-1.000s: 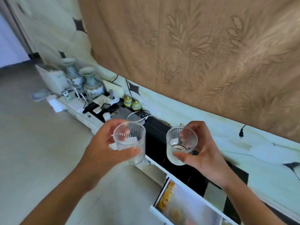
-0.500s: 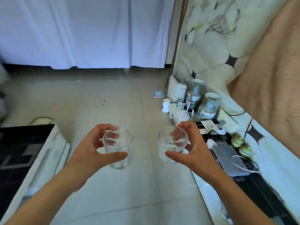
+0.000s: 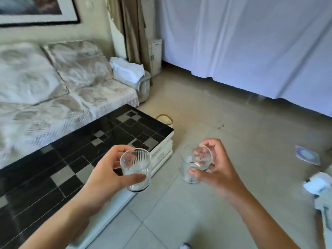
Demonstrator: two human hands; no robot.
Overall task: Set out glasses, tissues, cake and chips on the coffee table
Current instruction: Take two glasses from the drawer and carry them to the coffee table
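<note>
The left hand (image 3: pixel 106 174) grips a ribbed clear glass (image 3: pixel 136 170), fingers and thumb curled round its wall, above the near right edge of the black-tiled coffee table (image 3: pixel 75 159). The right hand (image 3: pixel 215 169) clasps a second glass (image 3: pixel 195 163) over the tiled floor (image 3: pixel 224 114), right of the table. A covered sofa (image 3: pixel 59 90) stands at far left; white curtains (image 3: pixel 251 42) hang at far right.
</note>
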